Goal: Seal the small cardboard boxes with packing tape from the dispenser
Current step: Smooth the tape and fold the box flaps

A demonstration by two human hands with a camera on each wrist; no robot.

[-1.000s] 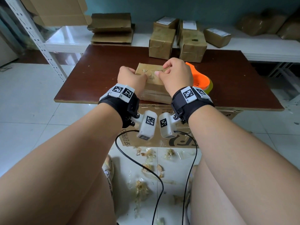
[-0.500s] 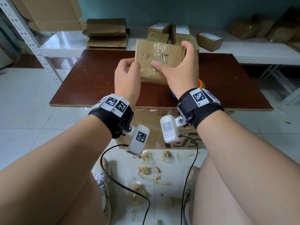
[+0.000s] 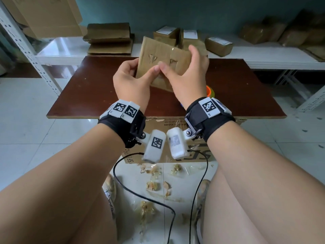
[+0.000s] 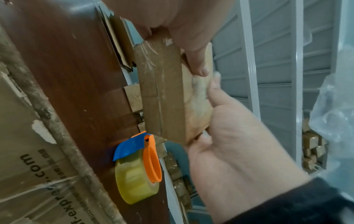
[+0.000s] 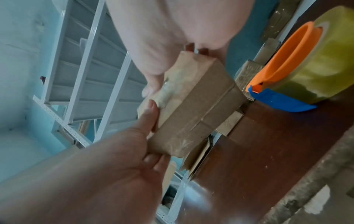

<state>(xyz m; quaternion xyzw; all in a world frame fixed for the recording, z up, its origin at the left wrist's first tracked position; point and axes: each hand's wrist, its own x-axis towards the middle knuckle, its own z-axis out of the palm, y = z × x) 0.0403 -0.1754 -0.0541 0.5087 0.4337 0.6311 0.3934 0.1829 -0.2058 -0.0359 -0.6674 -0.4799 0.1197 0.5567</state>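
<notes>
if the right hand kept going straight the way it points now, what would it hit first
Likely the sealed boxes standing at the table's far edge, right behind the box that the right hand holds aloft; depth there is hard to judge.

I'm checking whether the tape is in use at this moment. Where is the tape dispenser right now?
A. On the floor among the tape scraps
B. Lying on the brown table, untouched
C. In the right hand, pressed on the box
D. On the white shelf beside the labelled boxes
B: the tape dispenser lies on the brown table while the left hand and the right hand both hold the small cardboard box above it.
</notes>
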